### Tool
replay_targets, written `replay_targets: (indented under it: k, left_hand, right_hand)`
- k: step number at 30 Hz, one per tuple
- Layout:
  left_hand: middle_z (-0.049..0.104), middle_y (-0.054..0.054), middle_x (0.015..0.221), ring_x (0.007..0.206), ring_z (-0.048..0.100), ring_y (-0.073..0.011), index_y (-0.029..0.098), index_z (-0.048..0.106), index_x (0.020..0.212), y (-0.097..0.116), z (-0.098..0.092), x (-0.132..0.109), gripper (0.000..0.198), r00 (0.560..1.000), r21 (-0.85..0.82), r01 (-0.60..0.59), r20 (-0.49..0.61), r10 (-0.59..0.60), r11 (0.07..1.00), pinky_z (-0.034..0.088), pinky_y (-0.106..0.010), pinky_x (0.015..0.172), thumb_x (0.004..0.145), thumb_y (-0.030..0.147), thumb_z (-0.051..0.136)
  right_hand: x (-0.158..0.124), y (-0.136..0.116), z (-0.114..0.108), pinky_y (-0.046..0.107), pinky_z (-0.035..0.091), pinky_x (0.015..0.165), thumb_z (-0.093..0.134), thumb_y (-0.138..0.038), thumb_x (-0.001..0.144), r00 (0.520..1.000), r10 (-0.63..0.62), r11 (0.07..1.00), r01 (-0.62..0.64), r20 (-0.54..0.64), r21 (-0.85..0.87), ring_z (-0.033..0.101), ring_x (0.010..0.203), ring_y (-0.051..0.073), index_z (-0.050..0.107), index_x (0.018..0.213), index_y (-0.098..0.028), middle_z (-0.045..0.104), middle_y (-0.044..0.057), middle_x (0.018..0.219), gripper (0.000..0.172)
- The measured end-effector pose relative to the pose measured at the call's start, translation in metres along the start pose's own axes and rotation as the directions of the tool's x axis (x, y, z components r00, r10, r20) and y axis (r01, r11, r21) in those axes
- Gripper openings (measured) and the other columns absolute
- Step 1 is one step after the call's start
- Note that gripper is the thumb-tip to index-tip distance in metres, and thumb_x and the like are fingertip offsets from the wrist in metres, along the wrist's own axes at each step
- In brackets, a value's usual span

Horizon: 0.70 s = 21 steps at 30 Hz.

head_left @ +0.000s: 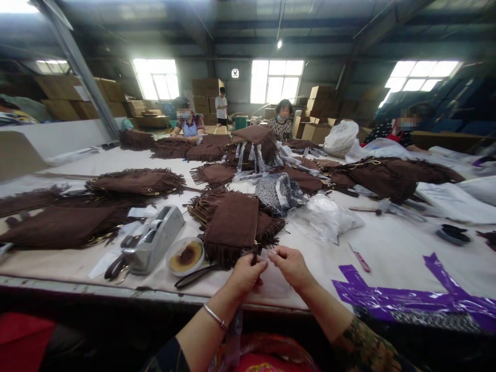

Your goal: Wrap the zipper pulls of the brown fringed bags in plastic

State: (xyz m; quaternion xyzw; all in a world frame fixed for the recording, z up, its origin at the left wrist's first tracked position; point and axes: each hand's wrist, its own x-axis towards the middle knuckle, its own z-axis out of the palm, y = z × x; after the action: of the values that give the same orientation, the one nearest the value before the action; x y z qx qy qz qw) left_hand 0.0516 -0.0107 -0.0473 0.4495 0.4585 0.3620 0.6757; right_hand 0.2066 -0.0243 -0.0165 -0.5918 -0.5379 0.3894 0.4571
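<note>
A brown fringed suede bag [231,223] lies on the white table [391,253] right in front of me. My left hand [247,274], with a bangle on its wrist, is closed in a pinch on a small dark zipper pull at the bag's near corner. My right hand [291,264] is closed beside it, its fingertips pinching something small and pale that I cannot make out, over a clear plastic sleeve [274,281] lying on the table edge.
A grey tape dispenser [154,238], scissors [116,266] and a small round dish [185,256] sit to the left. More fringed bags [136,181] lie in piles. Clear plastic bags [327,217], a pink cutter [360,260] and purple tape strips [391,297] lie right. Three people work at the far side.
</note>
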Motion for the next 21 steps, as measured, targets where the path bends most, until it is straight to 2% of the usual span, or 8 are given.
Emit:
replay_targets:
  k: [4,7,11,16,21]
  left_hand:
    - [0.039,0.008,0.057,0.045,0.038,-0.006,0.015,0.059,0.089,0.006,-0.009,-0.004,0.039,0.981,-0.305,0.159,0.159,-0.115,0.939,0.046,-0.025,0.052,0.078,0.051,0.066]
    - [0.05,0.001,0.069,0.056,0.05,-0.0097,0.014,0.061,0.096,0.012,-0.016,-0.008,0.032,0.961,-0.391,0.245,0.217,-0.17,0.887,0.051,-0.029,0.06,0.085,0.044,0.058]
    - [0.059,-0.005,0.081,0.074,0.059,-0.0139,0.013,0.063,0.091,0.021,-0.019,-0.011,0.021,0.96,-0.356,0.251,0.208,-0.185,0.9,0.052,-0.029,0.069,0.084,0.033,0.064]
    - [0.055,0.0,0.066,0.056,0.049,-0.0078,0.011,0.068,0.091,0.025,-0.015,-0.007,0.032,0.98,-0.229,0.165,0.151,-0.133,0.959,0.038,-0.019,0.052,0.074,0.038,0.074]
    - [0.054,0.001,0.063,0.054,0.046,-0.0069,0.011,0.07,0.093,0.03,-0.012,-0.008,0.044,0.984,-0.09,0.135,0.128,-0.123,0.987,0.033,-0.02,0.051,0.07,0.047,0.076]
  right_hand:
    - [-0.009,-0.001,-0.014,0.026,0.039,0.06,0.066,-0.04,0.077,0.999,-0.052,0.987,0.05,-0.013,-0.155,0.053,0.062,0.015,0.067,0.063,-0.017,0.061,0.0,0.06,0.027]
    - [-0.019,0.001,-0.023,0.026,0.041,0.06,0.067,-0.037,0.076,0.998,-0.064,0.968,0.063,0.002,-0.241,0.055,0.062,0.015,0.064,0.06,-0.018,0.063,0.001,0.062,0.025]
    - [-0.034,0.004,-0.025,0.026,0.042,0.063,0.068,-0.03,0.076,0.995,-0.074,0.943,0.09,0.063,-0.321,0.057,0.063,0.015,0.065,0.061,-0.018,0.064,0.001,0.064,0.02]
    - [-0.041,0.009,-0.017,0.027,0.042,0.064,0.068,-0.027,0.076,0.992,-0.073,0.929,0.106,0.106,-0.355,0.057,0.064,0.015,0.065,0.062,-0.018,0.064,0.001,0.065,0.017]
    - [-0.037,0.012,-0.009,0.027,0.04,0.061,0.069,-0.028,0.074,0.994,-0.04,0.938,0.073,0.103,-0.339,0.056,0.062,0.015,0.063,0.061,-0.018,0.063,0.001,0.063,0.018]
